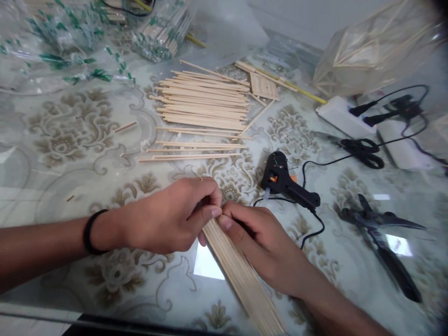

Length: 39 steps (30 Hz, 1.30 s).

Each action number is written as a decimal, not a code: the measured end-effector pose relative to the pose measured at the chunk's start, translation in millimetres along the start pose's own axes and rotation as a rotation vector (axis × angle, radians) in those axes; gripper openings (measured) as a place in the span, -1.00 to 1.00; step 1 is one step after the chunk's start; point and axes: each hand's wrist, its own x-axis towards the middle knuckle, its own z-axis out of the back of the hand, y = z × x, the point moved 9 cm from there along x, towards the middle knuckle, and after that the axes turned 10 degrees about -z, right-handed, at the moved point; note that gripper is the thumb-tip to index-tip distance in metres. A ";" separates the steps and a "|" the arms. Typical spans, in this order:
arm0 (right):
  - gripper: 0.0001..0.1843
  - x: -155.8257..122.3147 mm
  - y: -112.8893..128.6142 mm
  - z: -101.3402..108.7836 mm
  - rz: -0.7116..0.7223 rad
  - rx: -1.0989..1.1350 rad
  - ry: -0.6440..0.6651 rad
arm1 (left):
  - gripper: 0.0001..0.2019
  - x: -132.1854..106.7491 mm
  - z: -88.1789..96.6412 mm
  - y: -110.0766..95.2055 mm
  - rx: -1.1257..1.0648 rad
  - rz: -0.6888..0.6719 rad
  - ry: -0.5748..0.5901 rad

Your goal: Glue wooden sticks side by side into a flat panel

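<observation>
A flat strip of wooden sticks (241, 280) lying side by side slants from the middle of the view to the bottom edge. My left hand (168, 214), with a black band at the wrist, pinches the strip's far end between thumb and fingers. Close against it, my right hand (259, 238) is closed on the same end, its thumb on the top face. The fingertips of both hands nearly touch and cover that end. Beyond them lies a pile of loose wooden sticks (206, 102), with several single sticks on its near side.
Right of my hands lies a black glue gun (289, 179) with a cable. Further right are black scissors (360, 148), pruning shears (381, 242) and a white power strip (345, 114). Plastic-wrapped stick bundles (163, 30) stand at the back; a small stick panel (264, 85) lies behind the pile.
</observation>
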 end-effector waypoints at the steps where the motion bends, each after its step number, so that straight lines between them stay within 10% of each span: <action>1: -0.66 -0.1 0.3 -0.2 0.004 0.011 0.004 | -0.86 0.3 0.1 -0.1 -0.001 0.000 -0.001; 39: -0.59 -2.2 -11.2 1.8 -0.096 0.098 0.027 | -0.68 2.4 1.5 -1.0 -0.259 0.010 0.057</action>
